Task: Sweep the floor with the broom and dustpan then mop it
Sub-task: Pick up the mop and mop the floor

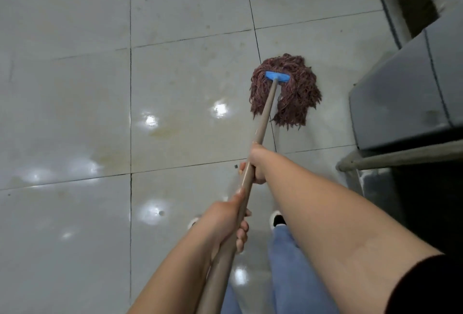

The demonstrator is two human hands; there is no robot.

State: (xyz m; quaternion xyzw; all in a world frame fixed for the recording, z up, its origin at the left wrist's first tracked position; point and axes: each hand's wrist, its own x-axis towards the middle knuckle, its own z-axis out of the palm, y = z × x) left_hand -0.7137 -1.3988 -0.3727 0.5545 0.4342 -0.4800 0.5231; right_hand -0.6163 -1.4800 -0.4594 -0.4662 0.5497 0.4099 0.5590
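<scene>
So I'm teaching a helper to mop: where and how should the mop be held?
Grip the bare tan handle, never the string head. Wrap from opposite sides, as here: right hand lower, left hand higher. The handle slants up from the floor toward the body, so two spaced grips probably steer it best.

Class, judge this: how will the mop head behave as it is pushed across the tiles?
The mop head looks floppy: its strands splay loosely, so they will probably drag and spread. The floor shines as if wet, so it should slide easily.
</scene>
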